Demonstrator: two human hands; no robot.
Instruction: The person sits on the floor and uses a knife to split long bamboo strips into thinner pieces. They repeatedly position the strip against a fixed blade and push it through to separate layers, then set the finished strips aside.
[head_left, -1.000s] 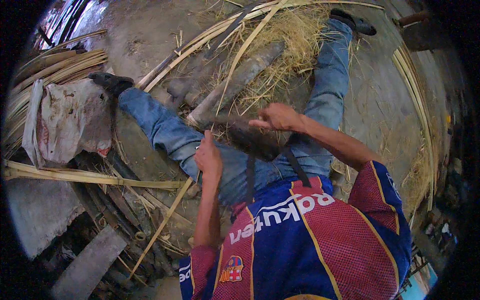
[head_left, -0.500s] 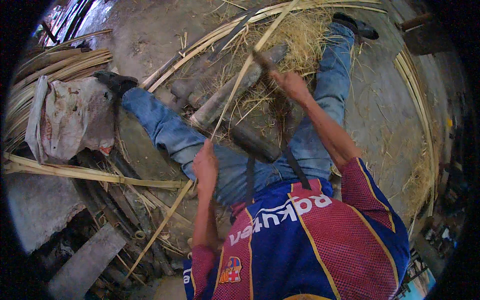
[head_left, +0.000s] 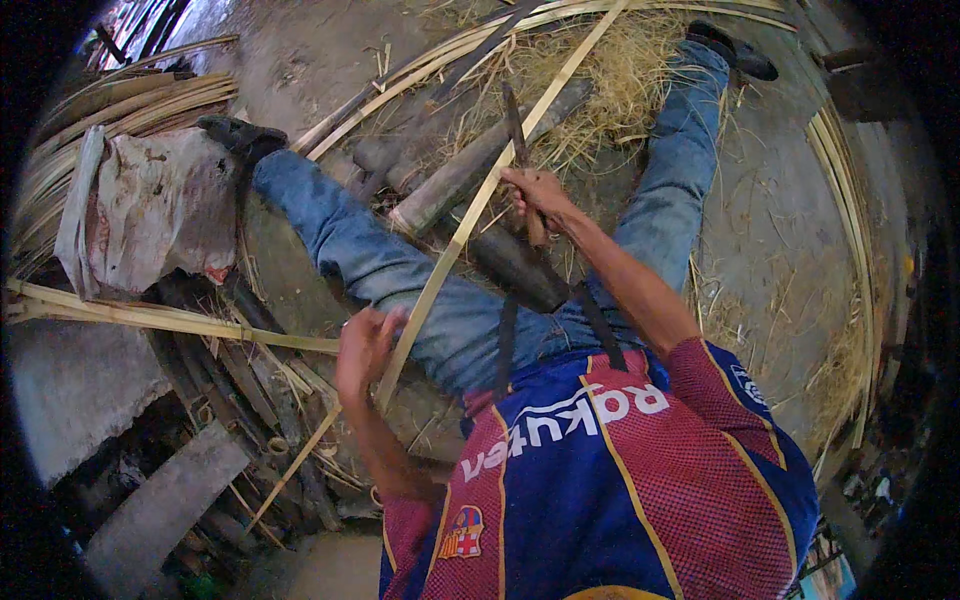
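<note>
The strip (head_left: 470, 215) is pale split bamboo, smooth and matt, and the blade (head_left: 515, 125) laid on it is dark, dull metal. The jeans (head_left: 400, 275) are faded blue denim, the shirt (head_left: 620, 480) a fine synthetic mesh with a slight sheen. The shavings (head_left: 620, 70) are dry, fibrous and straw-coloured; the ground (head_left: 760, 230) is rough, dusty earth, and the sack (head_left: 150, 205) is stained, crumpled woven cloth.

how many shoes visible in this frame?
2. A dark shoe on the leg stretched toward upper left, beside the pale sack; another dark shoe at upper right by the straw pile. None look hidden.
</note>
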